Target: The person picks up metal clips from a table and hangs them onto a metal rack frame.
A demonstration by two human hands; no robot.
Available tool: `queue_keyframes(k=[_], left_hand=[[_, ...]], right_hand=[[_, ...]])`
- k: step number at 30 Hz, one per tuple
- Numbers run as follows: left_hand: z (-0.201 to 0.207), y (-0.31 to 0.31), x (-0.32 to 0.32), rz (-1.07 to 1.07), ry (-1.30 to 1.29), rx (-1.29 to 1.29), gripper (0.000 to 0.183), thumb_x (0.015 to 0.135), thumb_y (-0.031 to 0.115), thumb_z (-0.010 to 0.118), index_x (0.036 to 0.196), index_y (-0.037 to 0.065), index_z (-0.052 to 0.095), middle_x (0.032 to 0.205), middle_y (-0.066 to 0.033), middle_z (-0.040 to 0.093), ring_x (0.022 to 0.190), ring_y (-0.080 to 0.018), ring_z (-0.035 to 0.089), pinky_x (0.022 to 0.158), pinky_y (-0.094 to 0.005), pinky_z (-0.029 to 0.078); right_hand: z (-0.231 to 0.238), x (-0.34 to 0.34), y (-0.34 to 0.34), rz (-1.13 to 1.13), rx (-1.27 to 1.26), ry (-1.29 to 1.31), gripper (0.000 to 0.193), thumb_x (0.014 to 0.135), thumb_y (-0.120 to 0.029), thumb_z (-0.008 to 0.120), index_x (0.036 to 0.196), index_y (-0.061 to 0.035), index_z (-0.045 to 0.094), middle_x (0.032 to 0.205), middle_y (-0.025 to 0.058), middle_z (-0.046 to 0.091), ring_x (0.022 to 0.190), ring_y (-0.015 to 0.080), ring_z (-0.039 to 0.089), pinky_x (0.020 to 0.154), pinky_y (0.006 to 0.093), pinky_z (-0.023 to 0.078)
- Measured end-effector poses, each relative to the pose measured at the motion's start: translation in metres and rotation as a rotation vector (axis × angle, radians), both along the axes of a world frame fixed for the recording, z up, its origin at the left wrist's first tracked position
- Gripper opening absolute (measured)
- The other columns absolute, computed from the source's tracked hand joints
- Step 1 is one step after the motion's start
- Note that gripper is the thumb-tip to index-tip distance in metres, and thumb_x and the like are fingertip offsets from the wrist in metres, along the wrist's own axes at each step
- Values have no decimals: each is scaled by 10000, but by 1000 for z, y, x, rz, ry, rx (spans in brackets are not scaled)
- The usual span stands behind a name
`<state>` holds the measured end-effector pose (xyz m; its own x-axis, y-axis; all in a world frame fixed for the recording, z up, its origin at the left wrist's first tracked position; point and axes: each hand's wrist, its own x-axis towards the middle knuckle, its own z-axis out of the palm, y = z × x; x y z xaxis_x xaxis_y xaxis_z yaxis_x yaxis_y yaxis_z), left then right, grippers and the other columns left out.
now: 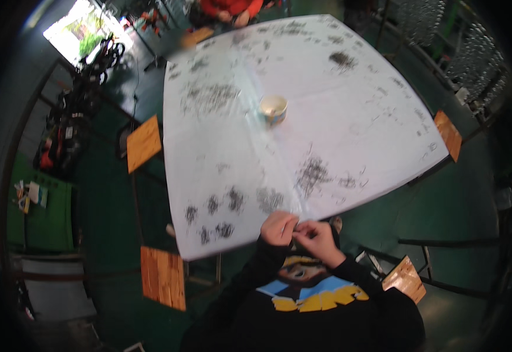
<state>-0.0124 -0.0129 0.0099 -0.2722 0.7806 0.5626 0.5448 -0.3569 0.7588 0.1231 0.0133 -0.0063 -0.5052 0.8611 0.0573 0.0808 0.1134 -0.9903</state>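
Note:
Both my hands meet just over the near edge of a large white table. My left hand is curled closed, its fingertips near the other hand's. My right hand pinches with thumb and forefinger beside it. Whatever sits between the fingertips is too small to make out. Just beyond my hands lie piles of small dark pieces, among them a grey pile and a looser dark pile. More small dark clusters rest to the left. A pale round tub stands near the middle of the table.
At the far edge a person in a red top has their hands together. Wooden stools stand around the table, at the left, near left, right and near right. A green cabinet is further left.

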Motion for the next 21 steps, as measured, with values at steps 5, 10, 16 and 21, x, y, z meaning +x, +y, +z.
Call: queue_keyframes(k=[5,10,16,21], left_hand=[[12,-13,-6,64,-31,110,53,672,-41,609,711,-13,588,665,-111,578,606,-242,566,564,-295,458],[12,-22,-11,85,-61,106,82,655,-31,631,718,-4,586,665,-106,577,618,-243,565,568,-296,457],[4,-35,-17,116,-40,61,106,637,-35,638,723,2,588,667,-101,572,627,-245,561,572,-298,454],[0,-44,-23,129,-40,13,89,653,-53,618,723,-13,580,673,-109,575,621,-242,562,573,-290,454]], right_hand=[[12,25,34,51,52,-278,277,689,-108,669,941,-20,596,574,38,533,492,89,482,480,227,396],[-62,15,116,-128,576,-561,187,693,-163,624,826,-32,613,659,113,574,539,270,540,528,363,442],[-97,-27,187,-279,415,-1027,176,660,-195,602,680,-20,600,712,177,599,660,337,581,574,393,467],[-100,-30,189,-215,333,-849,171,643,-151,602,659,16,571,678,172,588,563,290,564,544,344,458]])
